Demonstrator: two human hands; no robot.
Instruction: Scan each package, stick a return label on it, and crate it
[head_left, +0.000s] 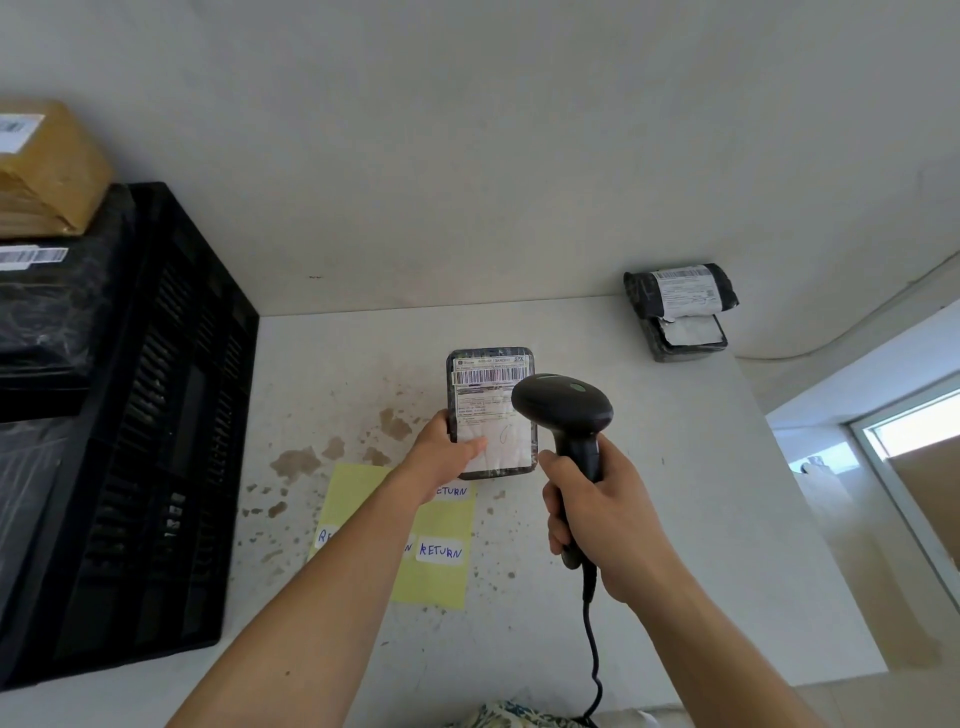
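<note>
The left hand (451, 448) reaches forward, forearm extended, its grip holding a dark package (491, 410) by its lower left edge, thumb across the white label, above the desk (675, 467). The right hand (597, 512) has its grip wrapped round the handle of a black scanner (563, 402), whose head sits just over the package's right side, near the barcode.
</note>
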